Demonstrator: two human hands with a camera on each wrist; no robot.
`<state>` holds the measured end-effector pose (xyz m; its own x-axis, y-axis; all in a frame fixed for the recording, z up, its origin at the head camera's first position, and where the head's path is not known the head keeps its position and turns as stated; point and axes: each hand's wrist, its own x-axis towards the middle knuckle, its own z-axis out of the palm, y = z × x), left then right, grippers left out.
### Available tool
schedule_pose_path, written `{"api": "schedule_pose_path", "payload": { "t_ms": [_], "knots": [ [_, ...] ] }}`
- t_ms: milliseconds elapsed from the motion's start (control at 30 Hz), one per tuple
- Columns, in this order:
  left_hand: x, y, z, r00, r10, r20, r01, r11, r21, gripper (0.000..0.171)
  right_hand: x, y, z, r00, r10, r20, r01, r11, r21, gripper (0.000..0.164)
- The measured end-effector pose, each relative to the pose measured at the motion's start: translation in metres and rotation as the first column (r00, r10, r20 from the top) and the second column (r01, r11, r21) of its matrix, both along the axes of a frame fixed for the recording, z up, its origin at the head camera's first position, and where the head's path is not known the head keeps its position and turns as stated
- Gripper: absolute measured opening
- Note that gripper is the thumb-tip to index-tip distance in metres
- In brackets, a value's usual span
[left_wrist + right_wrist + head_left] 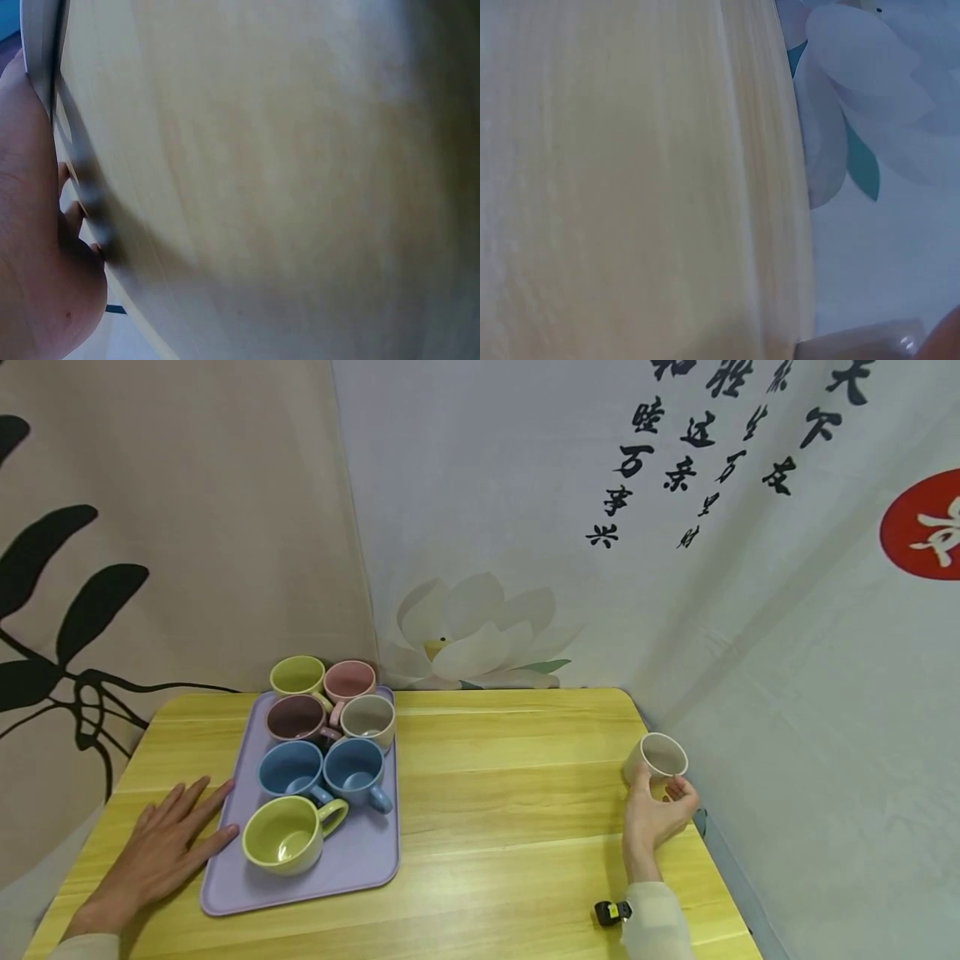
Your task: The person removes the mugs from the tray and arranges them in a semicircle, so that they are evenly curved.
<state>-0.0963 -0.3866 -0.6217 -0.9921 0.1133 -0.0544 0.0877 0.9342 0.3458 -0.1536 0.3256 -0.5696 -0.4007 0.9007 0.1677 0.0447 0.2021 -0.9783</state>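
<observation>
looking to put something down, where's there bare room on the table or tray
The widest free patch is the table between the tray and the cup in the right hand. The tray's near right corner is bare too. The tray's far end is crowded with mugs.

The head camera looks from high up at the near side, forward and down over most of the table [510,827] to the cloth [750,635] behind. The left wrist camera is very close to the table; it and the head view both see the left hand [161,847] and the edge of the tray [363,864]. The right wrist camera, also close, looks tipped sideways toward the far edge. It shares the printed flower [480,643] with the head view.
</observation>
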Motion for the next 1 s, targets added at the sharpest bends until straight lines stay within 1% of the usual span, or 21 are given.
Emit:
{"api": "schedule_pose_path", "payload": {
  "t_ms": [100,200,267,367,433,467,633,733,800,933,1000],
  "knots": [
    [0.0,0.0,-0.001,1.0,0.002,-0.007,-0.002,1.0,0.004,0.087,0.003,-0.007,0.007,0.997,0.055,-0.061,-0.052,0.997,0.055,0.058],
    [0.001,0.0,-0.002,1.0,0.0,-0.006,0.0,1.0,0.01,0.087,0.005,-0.018,0.015,0.983,0.147,-0.113,-0.132,0.982,0.133,0.058],
    [0.001,0.0,-0.003,1.0,0.0,-0.005,0.0,1.0,0.013,0.087,0.005,-0.028,0.019,0.965,0.226,-0.132,-0.201,0.963,0.18,0.058],
    [0.001,0.0,-0.003,1.0,0.003,-0.008,-0.003,1.0,0.014,0.087,0.005,-0.043,0.024,0.923,0.36,-0.137,-0.318,0.912,0.259,0.058],
    [0.001,0.0,-0.003,1.0,0.004,-0.011,-0.004,1.0,0.015,0.087,0.005,-0.054,0.025,0.884,0.451,-0.124,-0.401,0.867,0.294,0.059],
    [0.001,0.0,-0.003,1.0,0.004,-0.011,-0.004,1.0,0.016,0.087,0.005,-0.06,0.025,0.862,0.494,-0.112,-0.441,0.841,0.314,0.059],
    [0.001,0.001,-0.003,1.0,0.007,-0.016,-0.007,1.0,0.015,0.087,0.008,-0.091,0.024,0.749,0.663,-0.013,-0.61,0.697,0.378,0.063],
    [0.0,0.001,-0.002,1.0,0.006,-0.017,-0.006,1.0,0.017,0.087,0.009,-0.108,0.023,0.68,0.732,0.046,-0.693,0.62,0.368,0.067],
    [0.0,0.001,-0.002,1.0,0.009,-0.019,-0.009,1.0,0.015,0.087,0.009,-0.118,0.022,0.637,0.767,0.077,-0.739,0.578,0.347,0.069],
    [0.0,0.002,-0.001,1.0,0.01,-0.016,-0.01,1.0,0.012,0.087,0.01,-0.138,0.02,0.551,0.825,0.123,-0.804,0.486,0.341,0.073],
    [0.0,0.002,0.0,1.0,0.012,-0.013,-0.012,1.0,0.007,0.087,0.011,-0.148,0.019,0.5,0.854,0.145,-0.836,0.431,0.341,0.076]
  ]
}}
